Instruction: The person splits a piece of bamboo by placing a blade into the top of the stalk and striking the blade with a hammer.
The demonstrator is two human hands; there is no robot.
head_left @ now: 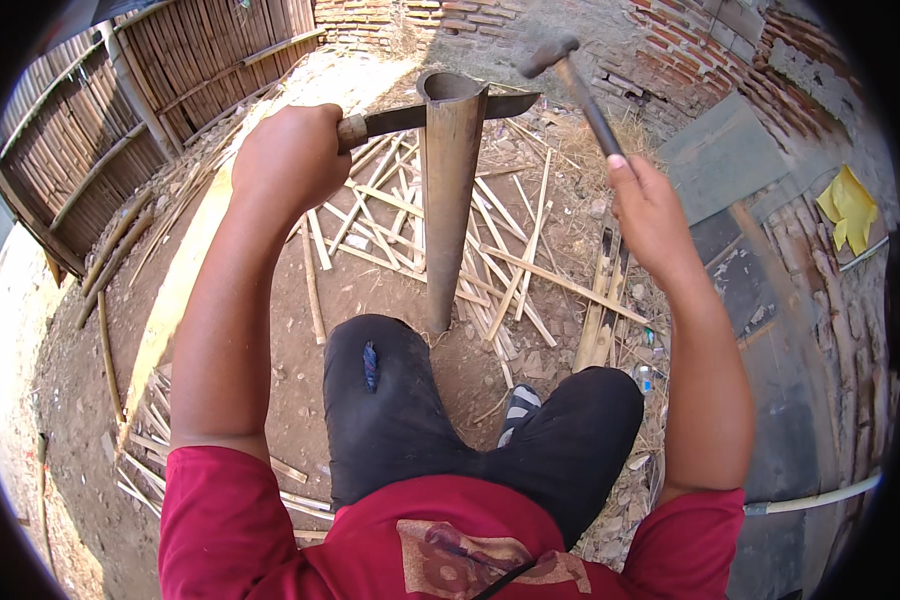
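The left hand [295, 155] wraps the handle of the knife [395, 120], whose blade crosses the bamboo [448, 200] near its top rim; the bamboo stands on the ground [295, 400]. The right hand [655, 215] grips the raised hammer [592, 112]. Best keep the blade level, striking its spine squarely.

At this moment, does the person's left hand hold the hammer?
No, the right hand grips the hammer, while the left hand holds the large knife.

A machete [396, 119] crosses upright bamboo [452, 190] (hammer [588, 102] aloft).
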